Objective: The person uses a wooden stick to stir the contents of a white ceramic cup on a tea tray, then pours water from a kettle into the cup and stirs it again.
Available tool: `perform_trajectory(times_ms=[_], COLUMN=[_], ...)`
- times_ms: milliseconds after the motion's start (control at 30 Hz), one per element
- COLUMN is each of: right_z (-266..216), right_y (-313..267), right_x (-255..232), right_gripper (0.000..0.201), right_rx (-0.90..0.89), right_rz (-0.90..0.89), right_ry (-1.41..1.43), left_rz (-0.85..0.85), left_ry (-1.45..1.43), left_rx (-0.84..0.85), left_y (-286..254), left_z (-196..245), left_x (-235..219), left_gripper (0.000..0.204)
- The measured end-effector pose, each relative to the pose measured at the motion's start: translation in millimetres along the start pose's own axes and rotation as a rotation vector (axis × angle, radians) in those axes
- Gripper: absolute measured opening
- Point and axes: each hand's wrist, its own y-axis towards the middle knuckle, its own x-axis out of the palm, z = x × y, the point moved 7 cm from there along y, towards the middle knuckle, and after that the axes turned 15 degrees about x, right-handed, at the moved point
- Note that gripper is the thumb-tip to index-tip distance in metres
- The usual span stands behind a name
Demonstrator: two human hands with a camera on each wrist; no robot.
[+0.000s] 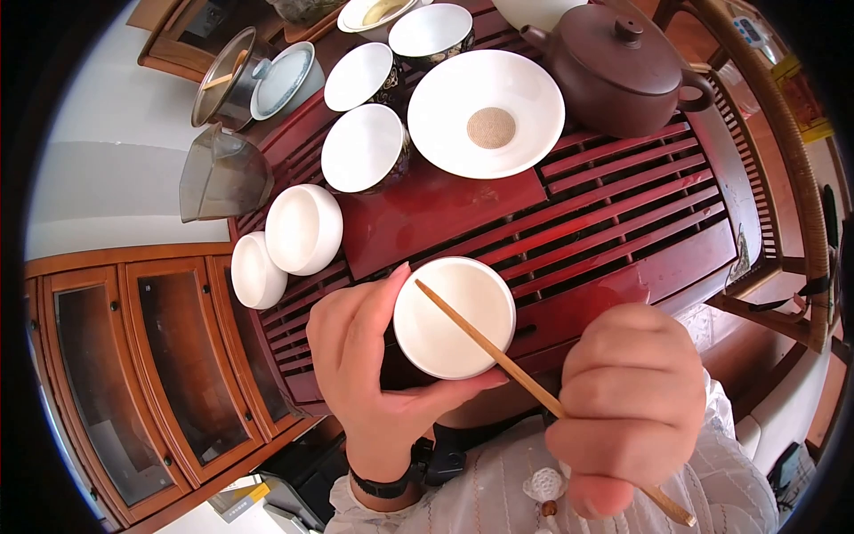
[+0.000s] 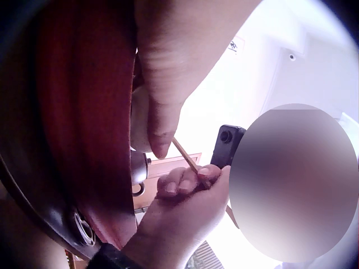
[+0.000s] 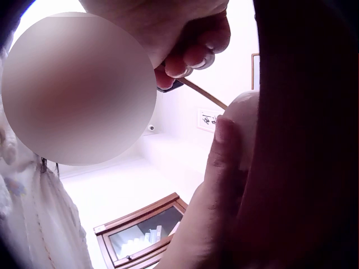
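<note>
At your eight o'clock stand glass-fronted wooden cabinets (image 1: 178, 369), at ten a white wall (image 1: 133, 107), at three a rattan chair (image 1: 811, 222).

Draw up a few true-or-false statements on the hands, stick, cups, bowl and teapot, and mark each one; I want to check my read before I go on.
1. The left hand holds a cup. True.
2. The right hand holds the teapot. False: it grips a stick.
3. In the head view, the stick crosses the cup's mouth. True.
4. The teapot has its lid off. False: the lid is on.
5. A round brown patch shows in the wide bowl. True.
</note>
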Motion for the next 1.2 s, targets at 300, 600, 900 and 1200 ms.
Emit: perform_trajectory(times_ms=[300,600,900,1200], right_z=[1.1,6.6,2.2,4.1], right_y=[3.3,2.5,3.9,3.1], right_x=[1.6,2.9,1.1,0.5], right_gripper=[0.044,0.044,0.043,0.044], right_rx=[0.062,0.124,0.066,0.080], right_rz=[-0.009,0.036,0.008,0.022], right_ry=[-0.033,-0.044,-0.041,-0.032], left_rz=[-0.016,-0.021,-0.015,-0.010], left_ry=[0.004,-0.006,-0.007,0.006], left_rx=[-0.001,-0.005,-0.006,0.018], left_y=[-0.1,-0.8,-0.5,-0.1], left_z=[0.2,-2.4,-3.2,-0.7], left_x=[0.4,0.1,-0.4,0.1], left_gripper=[0.089,0.091,0.091,0.091])
